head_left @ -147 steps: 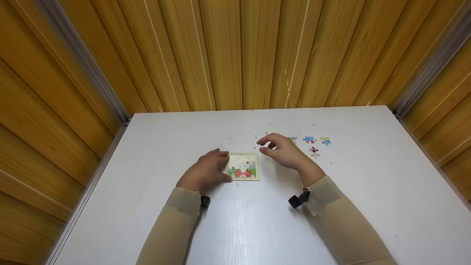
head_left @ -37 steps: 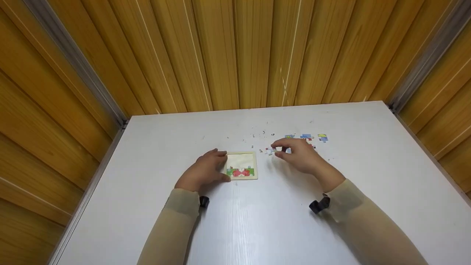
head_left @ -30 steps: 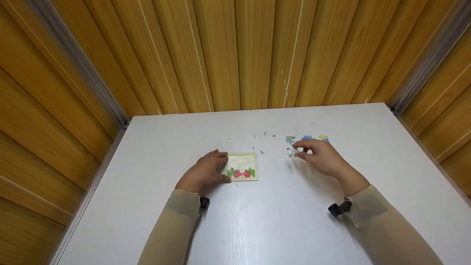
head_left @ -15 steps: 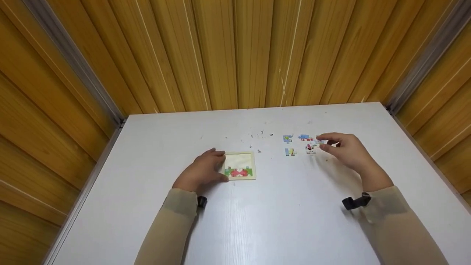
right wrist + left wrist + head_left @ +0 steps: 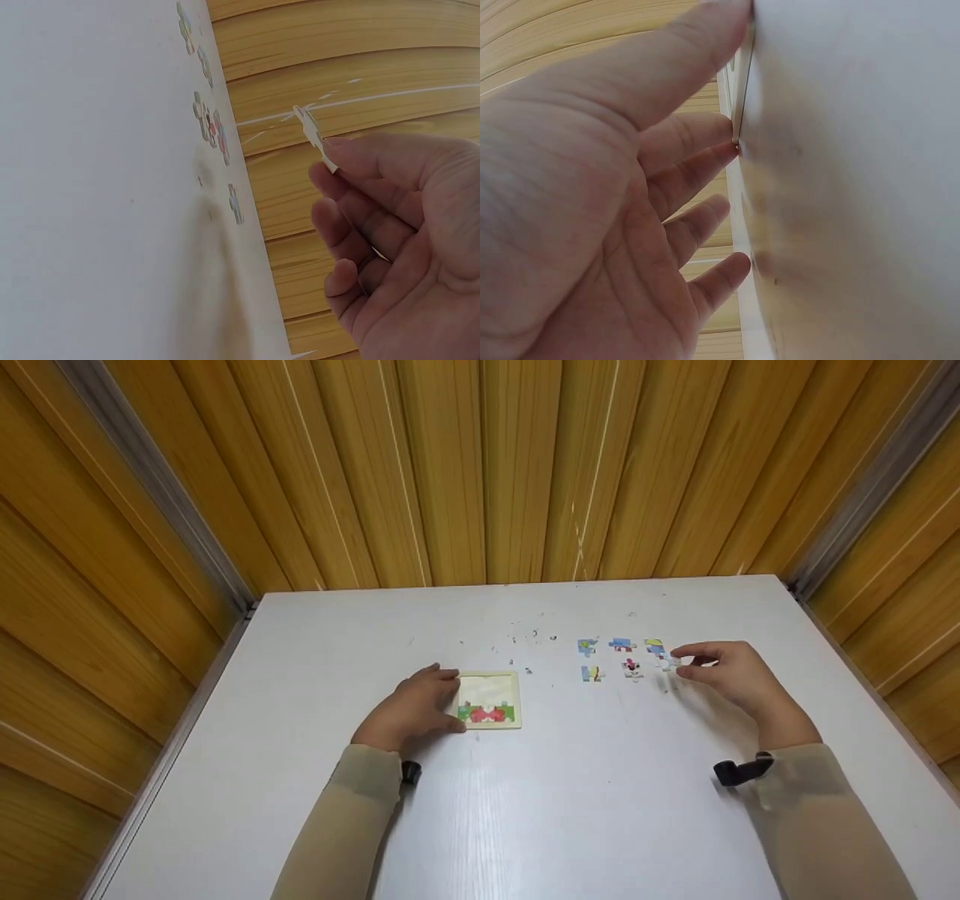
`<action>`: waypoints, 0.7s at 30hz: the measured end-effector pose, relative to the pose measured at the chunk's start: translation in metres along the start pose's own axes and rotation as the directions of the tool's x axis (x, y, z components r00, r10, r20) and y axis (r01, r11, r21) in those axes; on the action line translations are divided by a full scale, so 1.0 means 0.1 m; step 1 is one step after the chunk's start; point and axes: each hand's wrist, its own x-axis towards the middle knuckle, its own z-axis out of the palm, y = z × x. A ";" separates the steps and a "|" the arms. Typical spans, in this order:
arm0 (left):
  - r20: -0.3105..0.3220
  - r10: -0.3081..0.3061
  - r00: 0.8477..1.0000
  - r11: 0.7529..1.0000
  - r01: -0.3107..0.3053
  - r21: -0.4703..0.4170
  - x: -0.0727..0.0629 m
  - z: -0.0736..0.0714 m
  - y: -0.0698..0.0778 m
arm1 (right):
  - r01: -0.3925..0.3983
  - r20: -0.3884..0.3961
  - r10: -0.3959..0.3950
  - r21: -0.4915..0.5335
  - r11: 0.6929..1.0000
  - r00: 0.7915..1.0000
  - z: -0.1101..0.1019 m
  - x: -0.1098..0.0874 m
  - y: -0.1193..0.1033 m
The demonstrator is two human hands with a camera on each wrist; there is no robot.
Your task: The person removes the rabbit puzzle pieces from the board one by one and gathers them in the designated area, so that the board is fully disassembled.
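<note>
My left hand [image 5: 411,705] holds the left side of a small wooden puzzle tray [image 5: 517,701], thumb at the near corner and fingertips at the far one. Along the tray's near side lies a row of red and green puzzle pieces [image 5: 487,713]; bare backing shows above them. Off to the right, my right hand [image 5: 731,679] pinches a pale puzzle piece [image 5: 310,129] between thumb and forefinger, raised off the table. Just left of it lie several loose pieces, among them a yellow-and-blue piece [image 5: 655,646] and a piece with a red and black figure [image 5: 632,668].
Other loose pieces, such as a blue-and-red piece [image 5: 622,644] and a blue-and-yellow piece [image 5: 592,673], lie on the white table [image 5: 555,825]. Dark specks dot the tabletop beyond the tray. A wood-patterned wall [image 5: 450,472] rises behind the table's far edge.
The pale piece, in the tray's right side in the oldest frame, is now between my right fingers. That hand has carried it rightward past the loose pieces. My left hand stays at the tray.
</note>
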 end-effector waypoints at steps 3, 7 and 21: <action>0.004 -0.001 1.000 1.000 0.001 0.000 0.01 0.00 0.00 | -0.015 0.017 0.015 -0.013 1.000 1.000 0.00 0.01 0.05; 0.007 -0.001 1.000 1.000 0.001 0.010 0.01 0.00 -0.01 | -0.019 0.028 0.020 -0.027 0.999 0.999 0.03 0.03 0.10; 0.007 0.000 1.000 1.000 0.000 0.017 -0.01 0.00 0.01 | -0.075 0.045 0.077 -0.030 0.997 0.996 0.17 0.08 0.16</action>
